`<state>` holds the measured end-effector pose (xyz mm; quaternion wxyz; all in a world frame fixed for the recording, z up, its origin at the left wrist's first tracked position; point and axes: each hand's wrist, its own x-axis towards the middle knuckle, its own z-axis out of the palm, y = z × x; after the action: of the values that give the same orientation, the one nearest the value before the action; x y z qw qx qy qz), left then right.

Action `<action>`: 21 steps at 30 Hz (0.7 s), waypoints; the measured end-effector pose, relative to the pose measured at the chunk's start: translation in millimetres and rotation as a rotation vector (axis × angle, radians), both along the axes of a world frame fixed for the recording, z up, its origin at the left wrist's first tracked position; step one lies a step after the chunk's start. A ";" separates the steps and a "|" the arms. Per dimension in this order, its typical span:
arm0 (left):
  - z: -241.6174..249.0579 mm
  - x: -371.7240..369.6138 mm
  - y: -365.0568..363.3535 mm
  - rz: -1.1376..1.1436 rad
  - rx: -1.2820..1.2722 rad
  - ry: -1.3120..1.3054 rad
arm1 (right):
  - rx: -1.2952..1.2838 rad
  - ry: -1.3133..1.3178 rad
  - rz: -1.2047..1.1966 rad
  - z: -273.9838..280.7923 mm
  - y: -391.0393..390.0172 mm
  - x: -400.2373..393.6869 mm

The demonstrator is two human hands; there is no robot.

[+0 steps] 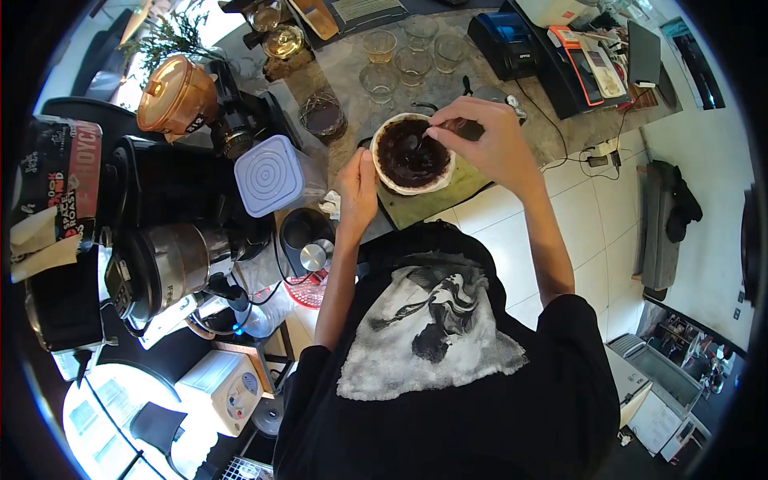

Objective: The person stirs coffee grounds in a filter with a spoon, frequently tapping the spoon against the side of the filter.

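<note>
A round, cream-rimmed vessel [414, 190], which looks like a coffee filter in a dripper, stands before me at the counter's edge. Dark, wet coffee grounds [402, 164] line its inside. Against its left side rests my left hand [357, 190], thumb up near the rim and fingers closed along the wall. Over the right rim, my right hand [490, 140] pinches a thin stirrer or spoon [422, 138] that dips into the coffee; its lower end is sunk from sight. Under the vessel lies a green mat [414, 210].
Several clear glasses [414, 66] stand beyond the vessel, with a glass of dark liquid [322, 116] at left. A lidded plastic container [270, 176], a grinder [172, 264] and a copper-coloured pot [172, 94] crowd the left. A card terminal and printer [506, 46] sit back right.
</note>
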<state>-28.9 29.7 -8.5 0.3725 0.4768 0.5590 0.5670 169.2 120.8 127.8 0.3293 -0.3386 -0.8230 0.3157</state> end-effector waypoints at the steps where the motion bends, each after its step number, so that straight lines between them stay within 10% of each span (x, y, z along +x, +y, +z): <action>1: -0.6 -0.3 1.0 0.004 -0.006 -0.005 | 0.003 0.000 -0.005 5.0 -0.6 2.8; 21: -0.3 -2.2 1.2 -0.043 -0.011 -0.021 | -0.017 -0.012 -0.322 -5.4 -13.0 -3.7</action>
<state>-31.1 30.9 -8.8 0.3928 0.4806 0.5479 0.5608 165.5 107.9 122.4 0.3680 -0.4709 -0.7571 0.2639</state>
